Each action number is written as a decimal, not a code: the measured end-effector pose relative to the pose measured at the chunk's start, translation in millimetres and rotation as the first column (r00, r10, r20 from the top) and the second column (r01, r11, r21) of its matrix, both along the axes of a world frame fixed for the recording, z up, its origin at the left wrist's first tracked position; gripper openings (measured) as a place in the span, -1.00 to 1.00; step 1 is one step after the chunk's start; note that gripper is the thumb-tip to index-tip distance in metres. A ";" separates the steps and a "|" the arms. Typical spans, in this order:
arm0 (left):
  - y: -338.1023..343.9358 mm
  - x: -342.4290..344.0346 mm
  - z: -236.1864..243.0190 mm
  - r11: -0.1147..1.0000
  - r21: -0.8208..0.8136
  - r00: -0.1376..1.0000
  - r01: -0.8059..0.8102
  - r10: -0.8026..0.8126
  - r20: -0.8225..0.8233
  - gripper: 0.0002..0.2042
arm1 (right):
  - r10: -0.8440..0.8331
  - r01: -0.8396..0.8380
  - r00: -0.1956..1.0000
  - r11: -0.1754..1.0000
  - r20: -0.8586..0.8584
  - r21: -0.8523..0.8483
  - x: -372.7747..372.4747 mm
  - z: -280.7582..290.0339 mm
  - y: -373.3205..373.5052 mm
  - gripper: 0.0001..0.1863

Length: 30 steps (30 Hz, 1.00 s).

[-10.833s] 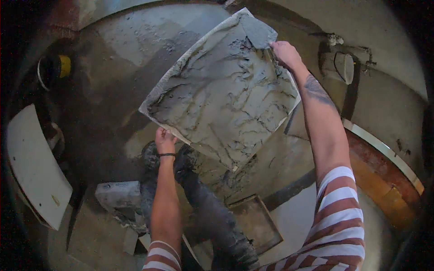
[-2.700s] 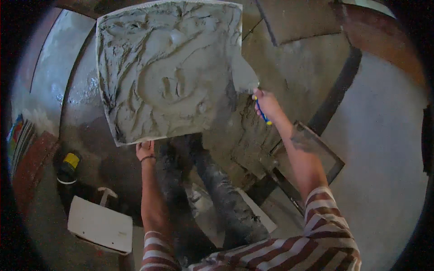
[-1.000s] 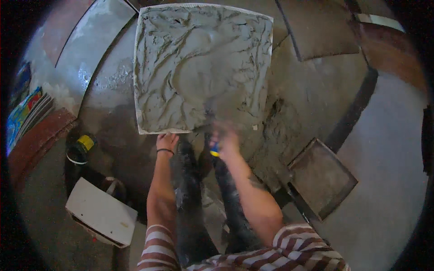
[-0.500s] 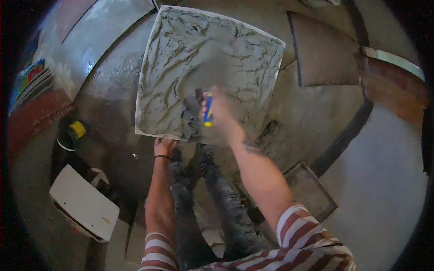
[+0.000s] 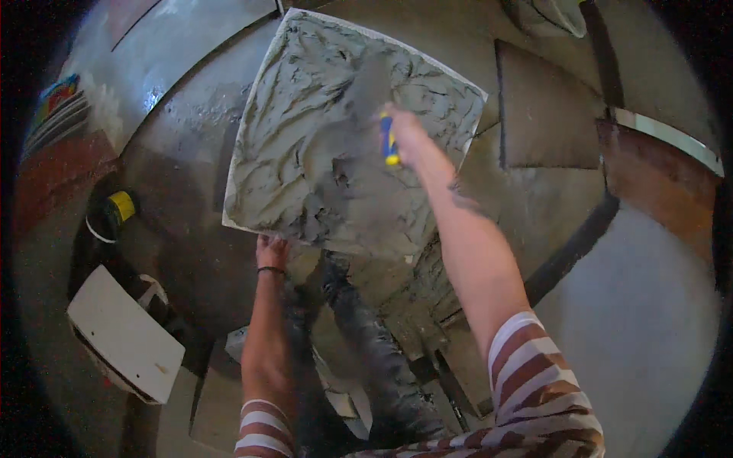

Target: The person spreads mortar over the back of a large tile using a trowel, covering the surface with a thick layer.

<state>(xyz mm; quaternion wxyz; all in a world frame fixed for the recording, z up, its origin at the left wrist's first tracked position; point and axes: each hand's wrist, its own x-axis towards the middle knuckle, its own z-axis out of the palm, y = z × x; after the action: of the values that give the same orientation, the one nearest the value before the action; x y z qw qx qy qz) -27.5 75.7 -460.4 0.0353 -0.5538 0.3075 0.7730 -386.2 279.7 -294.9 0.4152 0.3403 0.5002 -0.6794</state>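
Observation:
A large square tile [image 5: 231,206] with a pale rim lies tilted in front of me, coated in wet grey mortar [image 5: 282,145] full of ridges. My right hand [image 5: 410,137] is closed round the blue and yellow handle of a trowel [image 5: 390,141]. Motion smears the trowel's blade, which is over the mortar's upper middle. At the tile's near left edge, my left hand [image 5: 272,250] grips the rim, its fingertips partly hidden beneath. Near the tile's lower middle, a dark rough patch shows in the mortar.
A white panel-like box [image 5: 126,336] stands at the lower left, below a dark container with a yellow label [image 5: 121,206]. Stacked boards [image 5: 57,126] lie far left. A brown-grey square slab [image 5: 548,107] lies right of the tile. My legs are just below the tile.
My right hand and the trowel have moved up and to the right across the mortar. My left hand stays at the near edge, and the tile appears slightly more turned.

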 end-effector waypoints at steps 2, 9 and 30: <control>-17.6 11.4 0.9 0.990 0.113 0.996 -0.087 0.083 0.040 -0.62 | 0.371 -0.361 0.928 0.921 -0.041 0.147 35.0 -0.2 -14.1 -0.63; -1.9 19.7 -23.5 0.969 0.248 0.989 0.003 0.033 -0.142 -0.73 | 0.403 -0.386 0.909 0.720 0.106 0.577 149.6 13.0 99.7 -0.63; -91.2 -14.1 33.3 0.970 0.207 0.988 -0.126 0.142 -0.064 -0.41 | 0.810 -0.592 0.550 0.209 0.201 0.778 357.7 30.0 67.5 -0.52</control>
<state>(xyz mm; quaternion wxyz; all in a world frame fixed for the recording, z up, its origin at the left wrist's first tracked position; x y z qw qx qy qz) -41.6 -15.6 -427.1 0.0272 -0.5362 0.1903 0.8219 -28.5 347.2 -264.9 0.4188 0.1259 0.8852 -0.1583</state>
